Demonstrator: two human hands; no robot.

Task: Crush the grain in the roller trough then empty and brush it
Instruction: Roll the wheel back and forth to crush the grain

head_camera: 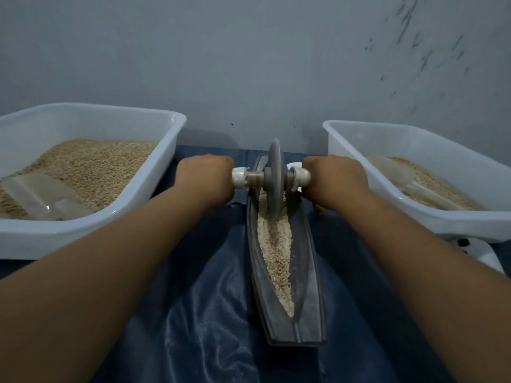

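- Two hands are gripping the roller's axle; the left hand point(206, 176) is curling round the left handle point(239, 176), the right hand point(333, 179) round the right handle point(301, 176)
- Roller point(275, 178) is standing upright in the far part of the trough point(311, 286); crushed grain point(276, 252) is lying along the trough's groove
- Trough is sitting on a blue cloth point(210, 313) between two white tubs
- Left tub point(91, 117) is holding grain and a clear scoop point(41, 196); right tub point(414, 134) likewise, with a scoop point(398, 175)
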